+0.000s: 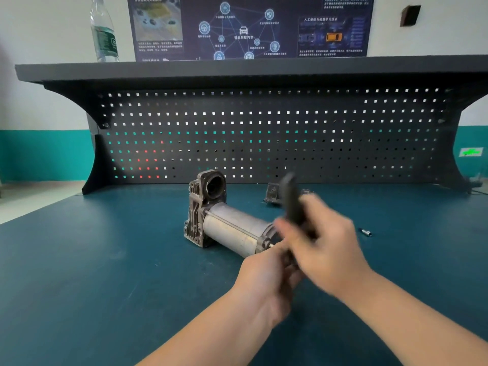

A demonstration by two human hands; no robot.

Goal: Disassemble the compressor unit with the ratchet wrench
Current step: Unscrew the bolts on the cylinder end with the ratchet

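Both hands' grip wrapping blurred ratchet wrench [291,202], teal benchtop [105,260], black pegboard [264,133]

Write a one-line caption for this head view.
Right hand swings the ratchet wrench at the compressor unit; left hand steadies.

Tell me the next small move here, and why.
Probably swing the ratchet wrench handle back for another stroke. The right hand grips the blurred handle above the compressor unit's near end, and the left hand sits at that end, seemingly steadying the tool head, though the contact is hidden.
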